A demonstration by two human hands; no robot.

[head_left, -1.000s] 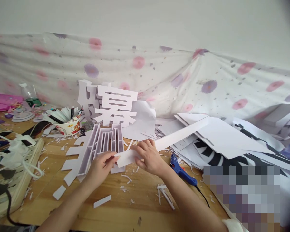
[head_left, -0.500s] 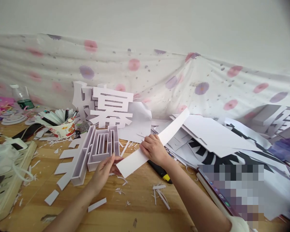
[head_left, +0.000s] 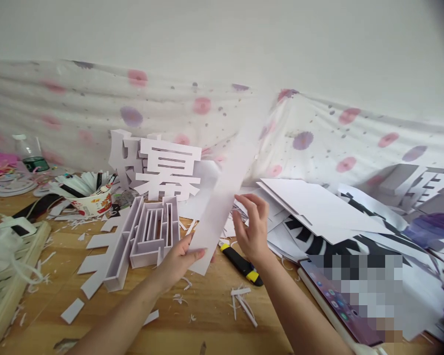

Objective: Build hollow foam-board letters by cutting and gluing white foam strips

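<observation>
So the long white strip [head_left: 222, 202] is being held up at a slant over the surface [head_left: 203, 325], lower end toward the wearer, upper end leaning away to the right. The far end is pretty blurred against the flowery plastic sheet [head_left: 131, 116], so its exact tip can't be made out.

All the gripping is being done by the left hand [head_left: 183, 257]. The strip is pinched close to its bottom end: the thumb is laid across the near face, the other fingers are mostly hidden behind it, and a short bit of strip is left poking out below.

The right hand [head_left: 252, 228] is held just beside the strip's right edge, roughly midway up, with its fingers bent and spread loosely, thumb apart, nothing clasped. Whether the edge is being brushed by a fingertip can't be told.

Below the right hand, a black and yellow utility knife [head_left: 240, 264] is left lying on the surface, with some thin white offcuts [head_left: 246, 308] nearer the wearer. To the left of the strip a boxy white frame [head_left: 144, 257] is set down, and behind it a flat white character [head_left: 166, 180] is propped upright.
</observation>
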